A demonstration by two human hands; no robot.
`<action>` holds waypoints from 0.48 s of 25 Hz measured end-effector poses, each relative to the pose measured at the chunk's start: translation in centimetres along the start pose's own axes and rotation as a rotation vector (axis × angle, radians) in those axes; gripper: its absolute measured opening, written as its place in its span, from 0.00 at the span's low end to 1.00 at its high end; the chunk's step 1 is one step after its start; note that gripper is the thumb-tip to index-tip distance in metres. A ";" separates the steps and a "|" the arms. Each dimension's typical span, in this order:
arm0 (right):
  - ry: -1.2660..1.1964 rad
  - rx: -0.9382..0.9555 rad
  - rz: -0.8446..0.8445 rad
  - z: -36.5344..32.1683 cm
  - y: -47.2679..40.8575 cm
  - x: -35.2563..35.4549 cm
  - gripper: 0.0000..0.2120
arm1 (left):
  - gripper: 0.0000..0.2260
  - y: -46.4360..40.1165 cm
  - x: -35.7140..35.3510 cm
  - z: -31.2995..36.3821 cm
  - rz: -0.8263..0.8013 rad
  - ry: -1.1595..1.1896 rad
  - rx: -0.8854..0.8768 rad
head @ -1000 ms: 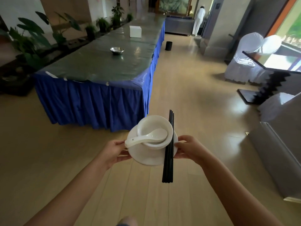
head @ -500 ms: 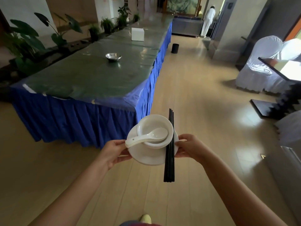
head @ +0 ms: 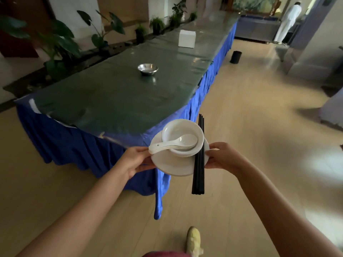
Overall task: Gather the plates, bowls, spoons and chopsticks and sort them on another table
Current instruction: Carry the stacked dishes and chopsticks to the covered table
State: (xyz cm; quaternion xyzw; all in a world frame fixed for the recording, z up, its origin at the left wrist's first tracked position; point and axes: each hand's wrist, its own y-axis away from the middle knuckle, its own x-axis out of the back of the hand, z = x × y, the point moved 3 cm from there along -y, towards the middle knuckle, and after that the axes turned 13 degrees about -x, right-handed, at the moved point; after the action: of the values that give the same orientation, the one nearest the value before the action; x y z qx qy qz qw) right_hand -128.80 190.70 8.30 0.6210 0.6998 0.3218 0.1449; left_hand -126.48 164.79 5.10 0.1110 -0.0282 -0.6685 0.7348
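In the head view you carry the whole load in front of you: your left hand [head: 136, 160] pinches the left rim of the white plates [head: 173, 166], thumb on top beside the spoon handles and the other fingers under the rim, and your right hand [head: 221, 157] pinches the right rim in the same way, its thumb beside the black chopsticks [head: 199, 164]. On the plates stand the bowls [head: 182, 133] with the spoons [head: 175, 143] nested and laid across them, handles to the left; the chopsticks lie across the right part of the plates, touching the bowls, and their near ends hang free past the rim. Taking the long blue-skirted table [head: 118, 101] as landmark, the load is in the air just in front of its near corner, not yet over the top (the steel bowl [head: 148, 68] and the white box [head: 187, 38] stand further back on it). I judge you are in the carrying step, the gathering done and the sorting not begun. The next move calls for bringing the load level over the table edge and setting it down softly, because the chopsticks are loose and can slide off if the plates tilt.
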 end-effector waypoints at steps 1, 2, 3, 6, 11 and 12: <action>0.024 0.013 -0.020 -1.5 -2.2 1.1 0.08 | 0.12 -2.0 -0.9 0.0 0.032 0.005 0.006; 0.054 0.027 -0.037 -3.1 -4.4 2.2 0.08 | 0.11 -4.1 -1.7 0.1 0.068 0.008 0.011; 0.082 0.036 -0.055 -4.9 -6.6 3.3 0.08 | 0.11 -6.2 -2.6 0.2 0.107 0.011 0.016; 0.159 0.048 -0.097 -9.7 -12.8 6.1 0.09 | 0.12 -11.5 -5.0 0.9 0.218 0.024 0.015; 0.255 0.067 -0.194 -16.7 -21.8 7.3 0.07 | 0.09 -19.0 -6.5 2.2 0.368 0.074 -0.016; 0.269 0.065 -0.219 -17.9 -23.4 7.0 0.08 | 0.09 -20.4 -6.4 2.3 0.388 0.089 -0.023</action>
State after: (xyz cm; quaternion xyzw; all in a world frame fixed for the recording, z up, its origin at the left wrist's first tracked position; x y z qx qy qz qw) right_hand -159.10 192.13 8.35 0.4967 0.7863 0.3618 0.0639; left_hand -147.51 169.16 3.95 0.1245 -0.0088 -0.5091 0.8516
